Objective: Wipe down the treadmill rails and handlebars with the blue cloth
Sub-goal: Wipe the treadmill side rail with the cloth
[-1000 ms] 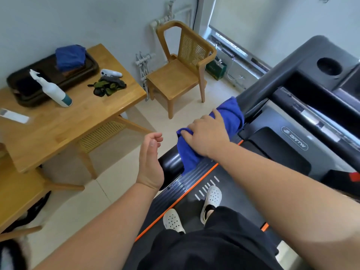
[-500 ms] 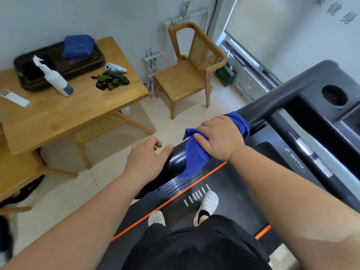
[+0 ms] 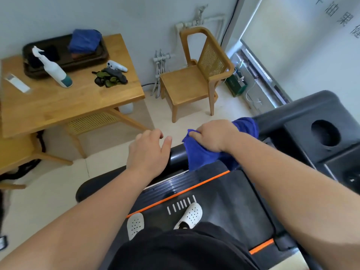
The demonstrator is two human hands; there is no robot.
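Head view showed the right hand [image 3: 212,137] gripping a blue cloth [image 3: 202,158] wrapped over the black rail [image 3: 176,157] at centre. The left hand [image 3: 148,152] lay on the rail just toward 8 o'clock, fingers loosely bent, holding nothing. The rail ran lengthwise from 8 to 2 o'clock. Wiping well likely meant keeping the cloth wrapped round and sliding along that line.

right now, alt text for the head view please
The right hand grips a blue cloth draped over the treadmill's black handrail, with the left hand open over the rail beside it. A wooden table and chair stand to the left.
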